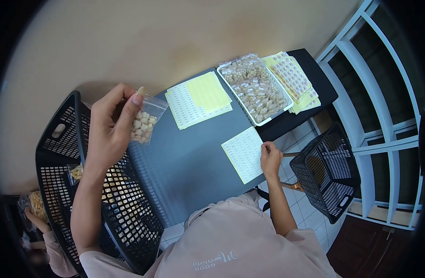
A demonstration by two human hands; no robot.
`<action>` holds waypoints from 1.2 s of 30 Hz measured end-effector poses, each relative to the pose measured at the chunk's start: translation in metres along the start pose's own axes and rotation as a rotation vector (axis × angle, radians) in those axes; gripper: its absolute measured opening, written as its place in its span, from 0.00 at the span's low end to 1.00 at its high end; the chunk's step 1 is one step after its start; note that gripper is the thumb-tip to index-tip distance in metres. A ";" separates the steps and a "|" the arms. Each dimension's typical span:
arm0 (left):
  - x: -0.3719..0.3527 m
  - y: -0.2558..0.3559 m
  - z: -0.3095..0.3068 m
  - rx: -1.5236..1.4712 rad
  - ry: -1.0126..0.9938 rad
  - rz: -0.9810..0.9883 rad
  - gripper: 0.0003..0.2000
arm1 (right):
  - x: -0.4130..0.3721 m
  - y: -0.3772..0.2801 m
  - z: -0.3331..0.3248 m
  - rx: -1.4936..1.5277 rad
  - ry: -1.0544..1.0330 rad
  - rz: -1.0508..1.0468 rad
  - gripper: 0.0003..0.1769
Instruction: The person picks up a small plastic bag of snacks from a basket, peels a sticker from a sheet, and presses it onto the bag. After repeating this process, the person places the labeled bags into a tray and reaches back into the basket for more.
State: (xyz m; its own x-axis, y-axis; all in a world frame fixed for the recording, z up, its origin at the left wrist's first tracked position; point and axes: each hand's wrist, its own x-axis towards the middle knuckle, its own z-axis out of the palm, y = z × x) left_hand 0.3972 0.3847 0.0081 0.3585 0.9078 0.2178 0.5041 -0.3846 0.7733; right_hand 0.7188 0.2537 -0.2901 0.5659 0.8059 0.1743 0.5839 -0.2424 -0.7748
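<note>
My left hand (111,125) is raised over the left side of the grey table (170,162). Between its thumb and fingers it pinches the top of a small clear zip bag (145,121) with pale, roundish pieces inside. At the table's right, my right hand (270,161) has its fingertips closed on the right edge of a white label sheet (242,155) printed with rows of small text. Whether a single label is between those fingertips is too small to tell. Farther back lie more label sheets (177,109), with a bare yellow backing (207,92) on top.
A white tray (290,104) of filled, labelled bags stands beside round-sticker sheets (291,74) on a black surface (321,88). Black crates stand left (59,148) and right (326,171). At lower left, another person's hand (34,217) touches a bag (36,201). A white-framed window (384,148) is at right.
</note>
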 end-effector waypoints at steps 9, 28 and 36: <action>0.005 -0.008 0.001 -0.067 0.042 0.040 0.11 | -0.020 -0.023 0.011 0.054 0.053 -0.159 0.03; 0.011 -0.009 -0.012 -0.583 0.114 -0.058 0.11 | 0.019 -0.154 0.022 0.812 -0.199 -0.042 0.05; 0.010 -0.008 -0.013 -0.637 0.122 -0.056 0.12 | 0.054 -0.318 0.008 1.329 -0.344 -0.302 0.26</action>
State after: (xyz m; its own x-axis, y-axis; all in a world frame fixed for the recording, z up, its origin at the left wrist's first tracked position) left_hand 0.3867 0.3986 0.0117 0.2341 0.9506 0.2039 -0.0584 -0.1956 0.9789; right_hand 0.5588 0.3784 -0.0398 0.2374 0.8712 0.4296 -0.4329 0.4908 -0.7561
